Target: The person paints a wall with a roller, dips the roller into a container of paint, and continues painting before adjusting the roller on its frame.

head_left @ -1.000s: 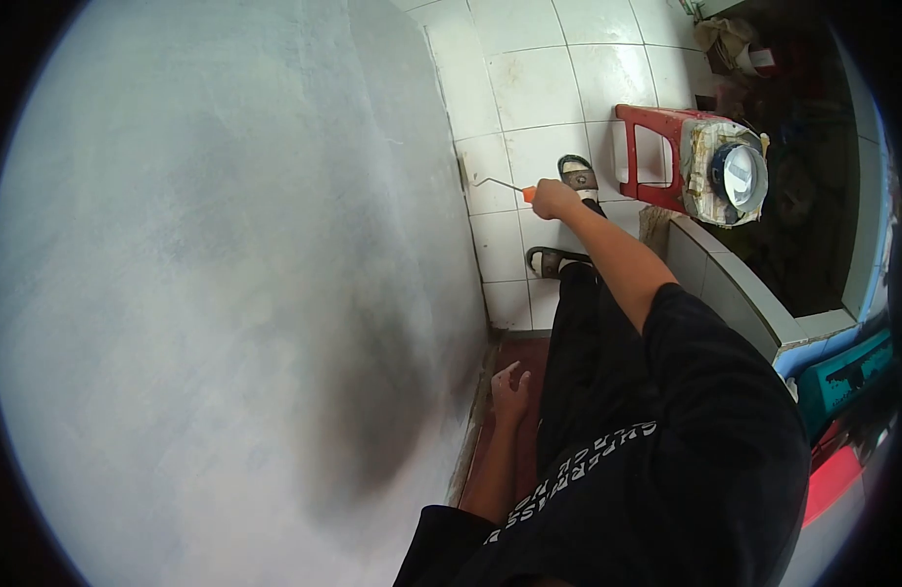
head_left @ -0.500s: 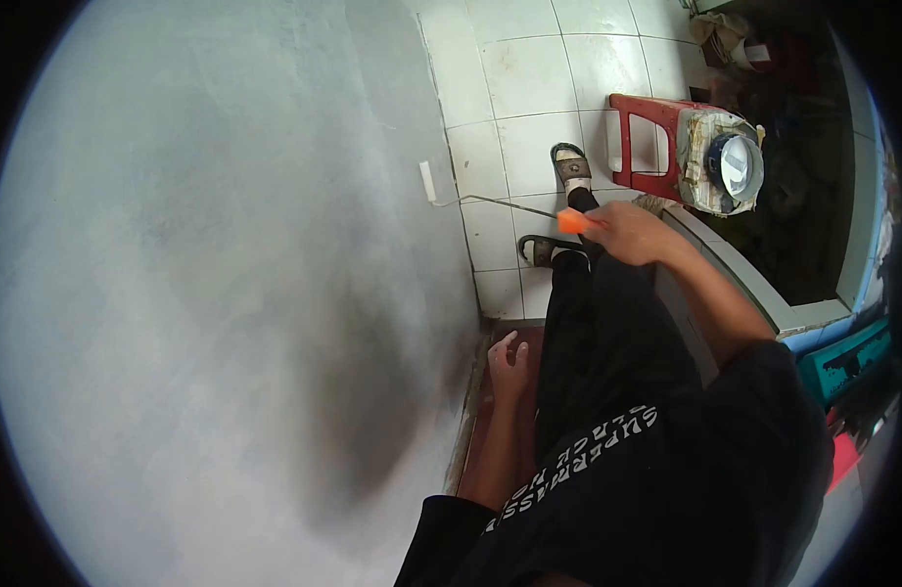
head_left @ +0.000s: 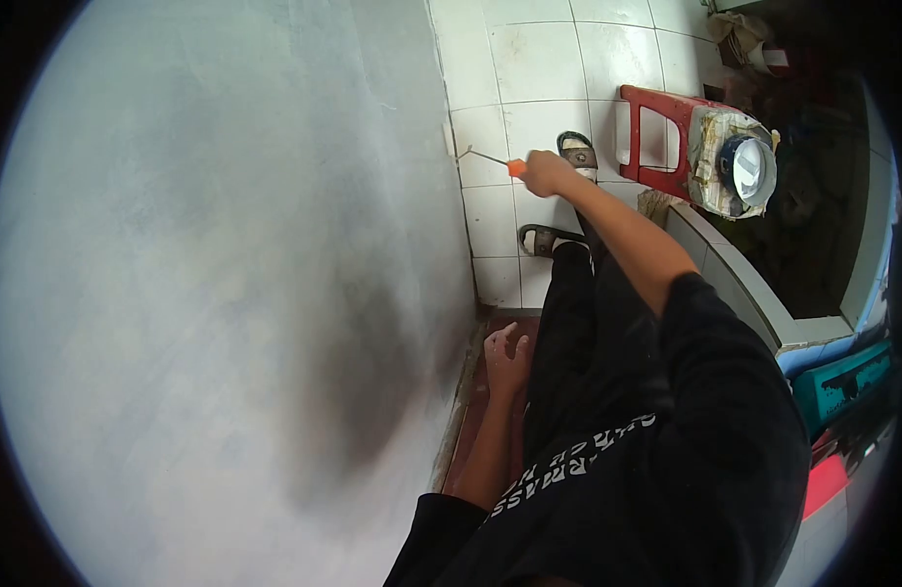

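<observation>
A small paint roller (head_left: 488, 158) with an orange handle and a thin metal rod is in my right hand (head_left: 549, 173), the fingers wrapped round the handle. Its white roller head (head_left: 451, 140) lies at the lower part of the grey-white wall (head_left: 206, 225), close to where wall and floor meet. My left hand (head_left: 507, 357) hangs low beside the wall, thumb and fingers apart and slightly curled, with nothing in it. Pale smudges show on its fingertips.
A red plastic stool (head_left: 656, 137) carries a paint-spattered cover and an open can (head_left: 749, 168) on top. My sandalled feet stand on white floor tiles (head_left: 534, 59). A tiled ledge (head_left: 735, 274) runs along the right, with a teal plastic object (head_left: 842, 386) beyond it.
My right hand has moved forward and towards the wall, carrying the roller farther up the view along the wall's foot. My left hand stays nearly in place.
</observation>
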Action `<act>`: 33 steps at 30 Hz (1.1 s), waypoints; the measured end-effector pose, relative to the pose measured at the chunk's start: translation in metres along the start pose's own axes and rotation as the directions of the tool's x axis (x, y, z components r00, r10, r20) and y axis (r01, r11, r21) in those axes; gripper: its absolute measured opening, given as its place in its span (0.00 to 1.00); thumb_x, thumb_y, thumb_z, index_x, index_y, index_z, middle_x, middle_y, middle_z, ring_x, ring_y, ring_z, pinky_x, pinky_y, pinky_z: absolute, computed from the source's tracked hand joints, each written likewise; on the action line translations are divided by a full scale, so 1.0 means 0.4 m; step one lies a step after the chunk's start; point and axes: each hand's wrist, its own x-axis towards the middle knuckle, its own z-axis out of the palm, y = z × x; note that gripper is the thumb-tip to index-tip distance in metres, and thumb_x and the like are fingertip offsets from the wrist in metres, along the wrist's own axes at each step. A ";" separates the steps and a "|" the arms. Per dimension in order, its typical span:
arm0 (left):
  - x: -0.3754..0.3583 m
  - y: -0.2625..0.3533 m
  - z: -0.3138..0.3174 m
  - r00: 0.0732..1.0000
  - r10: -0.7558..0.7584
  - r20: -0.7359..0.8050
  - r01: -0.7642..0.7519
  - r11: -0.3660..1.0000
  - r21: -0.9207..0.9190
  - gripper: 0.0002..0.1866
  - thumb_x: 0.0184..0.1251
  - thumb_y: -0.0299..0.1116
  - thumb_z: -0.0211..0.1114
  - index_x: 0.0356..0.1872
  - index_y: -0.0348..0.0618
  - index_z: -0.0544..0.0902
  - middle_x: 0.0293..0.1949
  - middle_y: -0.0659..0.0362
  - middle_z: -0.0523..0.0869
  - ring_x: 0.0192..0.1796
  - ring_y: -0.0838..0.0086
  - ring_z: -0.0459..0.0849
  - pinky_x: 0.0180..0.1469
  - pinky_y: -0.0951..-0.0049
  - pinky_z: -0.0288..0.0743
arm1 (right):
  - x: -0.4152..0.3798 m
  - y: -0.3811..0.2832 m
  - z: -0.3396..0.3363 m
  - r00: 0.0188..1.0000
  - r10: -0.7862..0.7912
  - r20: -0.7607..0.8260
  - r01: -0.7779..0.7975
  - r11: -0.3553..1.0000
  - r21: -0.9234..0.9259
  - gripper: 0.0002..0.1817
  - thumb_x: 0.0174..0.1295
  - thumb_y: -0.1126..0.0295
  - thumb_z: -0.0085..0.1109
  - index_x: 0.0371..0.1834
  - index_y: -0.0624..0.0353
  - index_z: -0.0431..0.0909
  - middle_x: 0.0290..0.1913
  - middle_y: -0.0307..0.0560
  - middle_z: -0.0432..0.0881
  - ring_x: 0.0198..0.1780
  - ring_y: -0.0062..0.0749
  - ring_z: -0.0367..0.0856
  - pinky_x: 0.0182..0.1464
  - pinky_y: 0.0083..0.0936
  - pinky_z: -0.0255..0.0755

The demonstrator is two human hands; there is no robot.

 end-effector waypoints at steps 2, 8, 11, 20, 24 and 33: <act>0.003 -0.021 0.010 0.999 0.039 -0.003 -0.039 0.999 0.003 0.19 0.67 0.38 0.64 0.57 0.47 0.80 0.54 0.49 0.76 0.50 0.61 0.77 0.56 0.63 0.73 | -0.138 0.053 -0.089 0.996 -0.078 0.037 0.077 0.997 0.030 0.19 0.62 0.61 0.52 0.35 0.72 0.80 0.38 0.69 0.83 0.43 0.59 0.84 0.47 0.43 0.76; 0.010 -0.062 0.012 0.998 0.067 0.019 -0.067 0.998 0.008 0.19 0.66 0.38 0.65 0.57 0.47 0.80 0.54 0.50 0.77 0.50 0.60 0.77 0.56 0.63 0.73 | -0.590 0.049 -0.422 0.971 -0.225 0.081 0.212 0.967 0.140 0.16 0.67 0.63 0.52 0.49 0.64 0.80 0.29 0.61 0.80 0.33 0.52 0.79 0.40 0.42 0.69; 0.016 -0.063 0.021 0.999 0.026 0.030 -0.026 1.000 -0.002 0.19 0.66 0.38 0.65 0.57 0.47 0.81 0.53 0.50 0.77 0.50 0.61 0.77 0.56 0.64 0.73 | -0.510 0.049 -0.409 0.973 -0.185 0.136 0.170 0.979 0.111 0.17 0.66 0.63 0.53 0.48 0.66 0.80 0.32 0.62 0.81 0.37 0.53 0.80 0.41 0.42 0.70; 0.021 0.010 -0.003 0.995 -0.088 0.042 0.090 0.995 -0.037 0.20 0.67 0.39 0.66 0.58 0.48 0.80 0.52 0.51 0.77 0.48 0.64 0.77 0.53 0.65 0.74 | 0.150 0.012 0.002 0.998 -0.023 0.065 0.023 1.000 0.000 0.18 0.59 0.67 0.52 0.45 0.72 0.80 0.48 0.69 0.83 0.51 0.58 0.82 0.52 0.41 0.76; 0.018 0.025 -0.020 0.990 -0.125 0.059 0.127 0.991 -0.036 0.20 0.68 0.39 0.65 0.59 0.48 0.80 0.51 0.51 0.78 0.47 0.65 0.76 0.53 0.65 0.73 | 0.062 -0.007 -0.054 0.998 -0.004 0.060 0.001 0.999 0.053 0.19 0.60 0.64 0.51 0.43 0.72 0.80 0.47 0.69 0.83 0.51 0.58 0.82 0.50 0.43 0.77; 0.075 0.035 -0.031 0.991 -0.103 0.089 0.110 0.992 -0.068 0.21 0.66 0.42 0.65 0.57 0.46 0.80 0.51 0.51 0.76 0.52 0.60 0.75 0.57 0.64 0.71 | -0.524 0.058 -0.487 0.958 -0.278 -0.073 0.285 0.949 0.132 0.18 0.67 0.60 0.52 0.44 0.66 0.80 0.29 0.62 0.79 0.33 0.52 0.79 0.40 0.43 0.70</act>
